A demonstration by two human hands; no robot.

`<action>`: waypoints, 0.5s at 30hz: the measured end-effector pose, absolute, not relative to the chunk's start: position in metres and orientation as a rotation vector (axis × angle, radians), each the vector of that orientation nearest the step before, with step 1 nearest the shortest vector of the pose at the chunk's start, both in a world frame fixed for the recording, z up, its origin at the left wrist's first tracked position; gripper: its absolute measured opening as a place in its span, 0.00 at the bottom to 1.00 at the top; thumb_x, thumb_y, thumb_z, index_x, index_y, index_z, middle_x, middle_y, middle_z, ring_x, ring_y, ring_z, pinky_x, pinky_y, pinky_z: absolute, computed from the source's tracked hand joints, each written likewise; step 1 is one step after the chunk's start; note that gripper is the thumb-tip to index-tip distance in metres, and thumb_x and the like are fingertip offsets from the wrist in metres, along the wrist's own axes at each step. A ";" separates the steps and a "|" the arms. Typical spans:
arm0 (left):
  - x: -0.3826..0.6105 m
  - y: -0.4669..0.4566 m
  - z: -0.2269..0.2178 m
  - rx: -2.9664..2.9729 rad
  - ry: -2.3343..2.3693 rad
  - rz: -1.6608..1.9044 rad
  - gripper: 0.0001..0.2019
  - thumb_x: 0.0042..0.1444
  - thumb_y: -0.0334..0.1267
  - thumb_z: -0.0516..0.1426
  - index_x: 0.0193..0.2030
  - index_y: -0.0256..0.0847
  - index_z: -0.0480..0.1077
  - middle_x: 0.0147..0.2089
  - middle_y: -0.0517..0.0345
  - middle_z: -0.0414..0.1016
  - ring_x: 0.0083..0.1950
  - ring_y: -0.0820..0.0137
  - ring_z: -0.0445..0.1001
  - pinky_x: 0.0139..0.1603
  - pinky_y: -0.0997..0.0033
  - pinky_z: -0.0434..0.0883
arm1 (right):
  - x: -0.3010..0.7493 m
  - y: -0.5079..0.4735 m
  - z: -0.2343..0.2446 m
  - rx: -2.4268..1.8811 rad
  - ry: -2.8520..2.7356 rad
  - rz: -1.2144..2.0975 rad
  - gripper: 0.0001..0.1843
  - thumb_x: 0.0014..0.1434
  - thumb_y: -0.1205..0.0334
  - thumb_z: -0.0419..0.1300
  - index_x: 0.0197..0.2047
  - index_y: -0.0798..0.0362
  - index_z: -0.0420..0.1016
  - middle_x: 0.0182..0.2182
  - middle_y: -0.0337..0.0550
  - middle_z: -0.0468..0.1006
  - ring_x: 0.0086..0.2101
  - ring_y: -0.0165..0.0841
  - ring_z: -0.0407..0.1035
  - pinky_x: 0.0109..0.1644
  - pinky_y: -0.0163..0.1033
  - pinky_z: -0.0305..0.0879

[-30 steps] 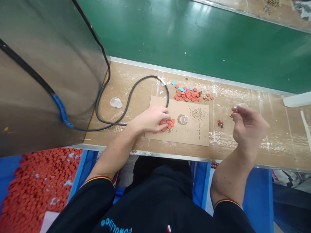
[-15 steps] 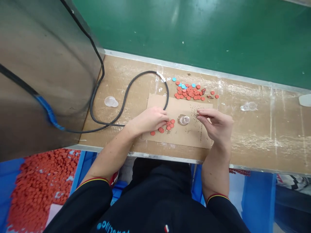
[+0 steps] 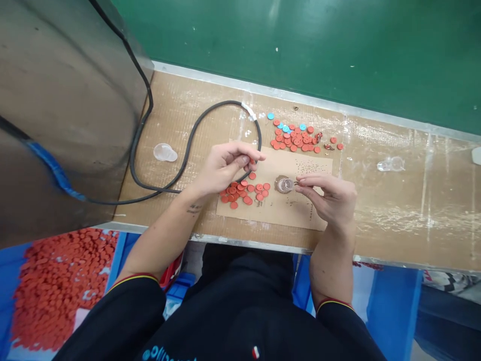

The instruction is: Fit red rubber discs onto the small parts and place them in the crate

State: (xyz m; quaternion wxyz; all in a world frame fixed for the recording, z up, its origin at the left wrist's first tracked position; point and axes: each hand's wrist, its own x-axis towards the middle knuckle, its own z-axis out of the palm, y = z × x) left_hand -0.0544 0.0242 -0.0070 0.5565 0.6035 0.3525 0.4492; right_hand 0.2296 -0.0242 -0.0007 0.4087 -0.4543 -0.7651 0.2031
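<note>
My left hand [image 3: 231,165] is raised above the near-left pile of red discs [image 3: 242,189], a red disc [image 3: 252,161] pinched between thumb and fingers. Those discs look like round buttons and lie on a flat cardboard sheet [image 3: 278,213]. To their right stands a small clear plastic cup [image 3: 285,185]. My right hand [image 3: 325,195] is closed in a pinch at the cup's right edge; a thin dark bit shows at the fingertips, too small to name. Tiny dark specks [image 3: 310,165] are scattered on the sheet behind this hand.
Further back lies a group of red and blue discs [image 3: 296,140]. A black cable [image 3: 195,130] loops over the table's left side. Clear plastic cups lie at left [image 3: 165,152] and right [image 3: 391,164]. A metal box [image 3: 67,115] stands at far left; a bin of red discs [image 3: 63,286] sits below.
My left hand has lifted from the near disc pile, now with a red disc in its fingers, and uncovered more discs. My right hand has moved left to the clear cup.
</note>
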 end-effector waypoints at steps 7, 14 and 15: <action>-0.056 0.030 -0.013 1.036 0.795 1.141 0.19 0.54 0.52 0.74 0.34 0.39 0.77 0.47 0.52 0.83 0.36 0.74 0.80 0.37 0.72 0.79 | 0.229 -0.022 -0.004 -1.123 -1.988 0.500 0.03 0.65 0.58 0.72 0.43 0.40 0.85 0.38 0.37 0.89 0.34 0.37 0.84 0.32 0.41 0.81; -0.051 0.029 -0.008 0.781 0.904 1.117 0.05 0.54 0.28 0.68 0.38 0.37 0.81 0.41 0.55 0.84 0.40 0.74 0.83 0.45 0.76 0.80 | 0.227 -0.020 -0.005 -1.086 -2.016 0.470 0.05 0.64 0.62 0.73 0.44 0.43 0.85 0.37 0.38 0.89 0.34 0.37 0.84 0.32 0.40 0.80; -0.051 0.029 -0.007 0.772 0.900 1.126 0.06 0.52 0.28 0.68 0.38 0.38 0.82 0.41 0.56 0.84 0.40 0.74 0.83 0.46 0.77 0.81 | 0.227 -0.020 -0.005 -1.084 -2.018 0.468 0.05 0.64 0.62 0.73 0.43 0.43 0.85 0.37 0.39 0.89 0.34 0.37 0.84 0.33 0.41 0.80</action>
